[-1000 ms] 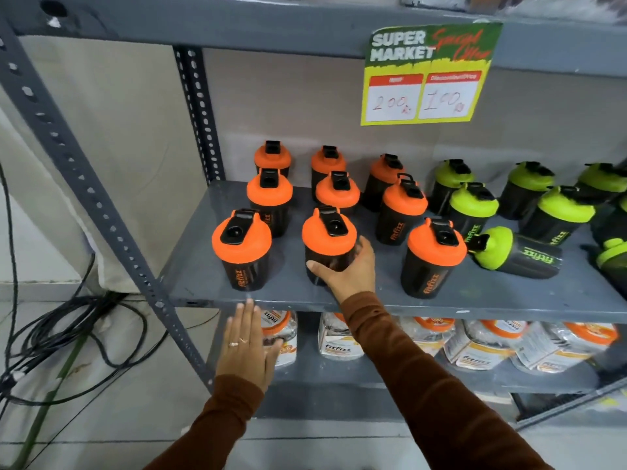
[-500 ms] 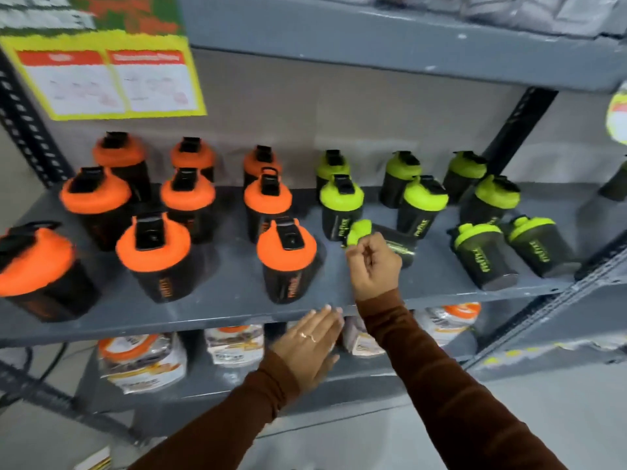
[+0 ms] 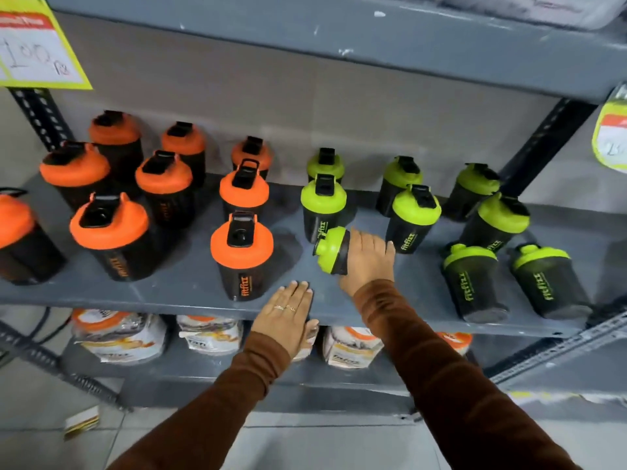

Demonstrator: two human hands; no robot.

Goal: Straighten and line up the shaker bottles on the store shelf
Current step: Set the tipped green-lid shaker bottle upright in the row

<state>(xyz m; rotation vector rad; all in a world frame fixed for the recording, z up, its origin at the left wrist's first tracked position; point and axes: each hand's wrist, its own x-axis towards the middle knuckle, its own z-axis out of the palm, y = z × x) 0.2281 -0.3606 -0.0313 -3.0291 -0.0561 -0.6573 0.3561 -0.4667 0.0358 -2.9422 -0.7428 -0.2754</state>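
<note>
Black shaker bottles stand on a grey metal shelf (image 3: 176, 293): several with orange lids on the left, the nearest being the front orange-lid bottle (image 3: 241, 256), and several with green lids on the right. A tipped green-lid bottle (image 3: 330, 249) lies on its side, lid pointing left, with my right hand (image 3: 368, 257) closed around its body. My left hand (image 3: 288, 315) rests flat on the shelf's front edge, fingers together, holding nothing. Two green-lid bottles (image 3: 475, 283) (image 3: 546, 281) at the front right lean back.
A yellow price tag (image 3: 37, 52) hangs from the upper shelf (image 3: 339, 32). Packaged pouches (image 3: 118, 337) fill the lower shelf. A dark slotted upright (image 3: 546, 140) stands at the right; another tag (image 3: 612, 137) shows at the right edge. Grey floor lies below.
The view shifted right along the shelf. My right hand left the orange-lid bottle, reached the lying green-lid bottle and now grips its body. My left hand rose onto the shelf edge.
</note>
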